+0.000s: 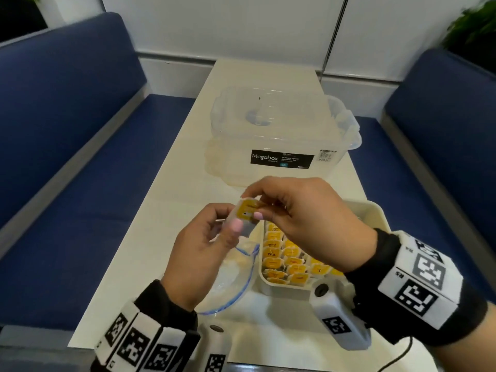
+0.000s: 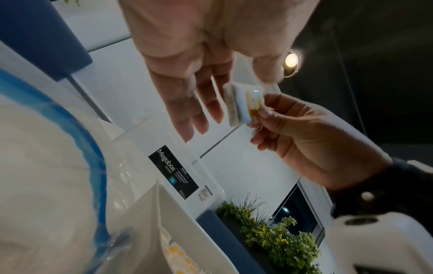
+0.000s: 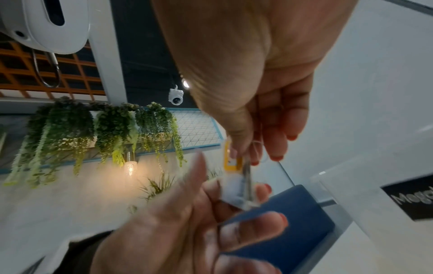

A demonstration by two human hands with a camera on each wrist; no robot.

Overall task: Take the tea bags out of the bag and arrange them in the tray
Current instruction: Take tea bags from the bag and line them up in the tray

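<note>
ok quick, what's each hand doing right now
Left hand: fingers pinch the small stack of tea bags from below.
Right hand: thumb and fingers pinch the yellow tag of the top tea bag in that stack.

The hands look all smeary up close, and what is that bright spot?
Right wrist view: the left hand is smeared by motion, and a lamp glows with glare. Left wrist view: a ceiling light flares. Head view: hands sharper, edges bent.
</note>
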